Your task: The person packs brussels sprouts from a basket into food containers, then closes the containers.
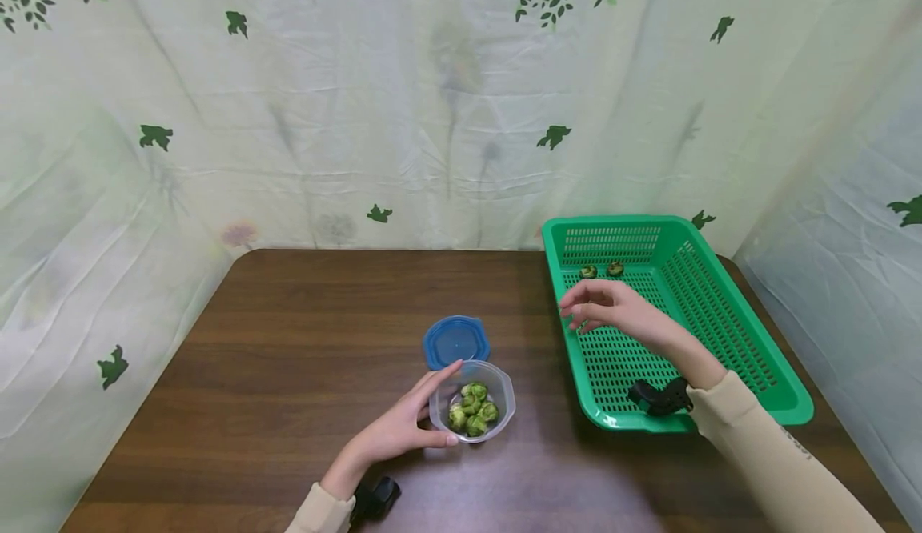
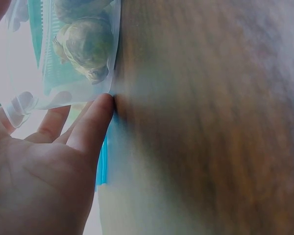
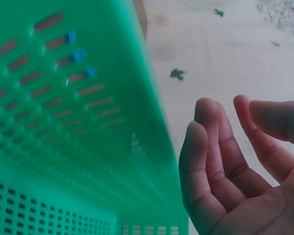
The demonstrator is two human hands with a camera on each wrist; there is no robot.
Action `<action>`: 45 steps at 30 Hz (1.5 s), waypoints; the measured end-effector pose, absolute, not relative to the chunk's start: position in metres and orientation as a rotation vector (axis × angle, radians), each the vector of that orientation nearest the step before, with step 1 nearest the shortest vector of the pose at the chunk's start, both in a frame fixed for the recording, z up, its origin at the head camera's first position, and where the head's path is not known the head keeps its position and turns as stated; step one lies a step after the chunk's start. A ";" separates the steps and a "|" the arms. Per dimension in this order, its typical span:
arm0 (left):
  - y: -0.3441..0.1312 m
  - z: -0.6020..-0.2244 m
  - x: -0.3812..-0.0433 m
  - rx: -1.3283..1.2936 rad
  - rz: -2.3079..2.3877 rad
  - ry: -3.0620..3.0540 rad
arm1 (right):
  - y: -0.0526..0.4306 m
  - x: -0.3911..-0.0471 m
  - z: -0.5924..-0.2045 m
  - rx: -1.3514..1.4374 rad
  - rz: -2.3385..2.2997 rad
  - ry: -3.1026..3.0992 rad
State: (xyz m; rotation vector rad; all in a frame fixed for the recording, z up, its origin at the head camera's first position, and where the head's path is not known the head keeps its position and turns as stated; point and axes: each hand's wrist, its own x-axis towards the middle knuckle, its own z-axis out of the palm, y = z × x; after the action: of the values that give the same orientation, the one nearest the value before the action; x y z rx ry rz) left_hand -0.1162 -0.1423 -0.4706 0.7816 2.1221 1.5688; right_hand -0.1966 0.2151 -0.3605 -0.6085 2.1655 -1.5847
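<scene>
My left hand (image 1: 399, 429) holds a clear plastic container (image 1: 506, 398) on the table, fingers along its left side and thumb at its near edge. Several Brussels sprouts (image 1: 474, 410) lie inside; the left wrist view shows one sprout (image 2: 90, 44) large through the wall, with fingers (image 2: 93, 122) against the container. Over the left side of a green basket (image 1: 781, 414) hovers my right hand (image 1: 612, 309), its fingers loosely bent. Nothing shows between its thumb and fingers in the right wrist view. Two more sprouts (image 1: 589, 271) sit at the basket's far end.
A blue lid (image 1: 455, 339) lies on the brown wooden table (image 1: 324, 317), just behind the container. The slotted basket stands along the table's right side. Pale curtains (image 1: 403, 117) printed with leaves hang behind and at both sides.
</scene>
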 end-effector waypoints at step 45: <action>-0.143 -0.473 -0.117 0.758 1.558 2.122 | 0.283 -0.229 -0.389 -0.307 -1.419 2.316</action>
State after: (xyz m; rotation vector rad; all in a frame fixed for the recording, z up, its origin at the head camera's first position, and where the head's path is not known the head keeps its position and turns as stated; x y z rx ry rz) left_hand -0.1165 -0.1432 -0.4726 0.7583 2.1221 1.5582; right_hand -0.2293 0.2831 -0.3886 -0.3069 2.3164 -1.4193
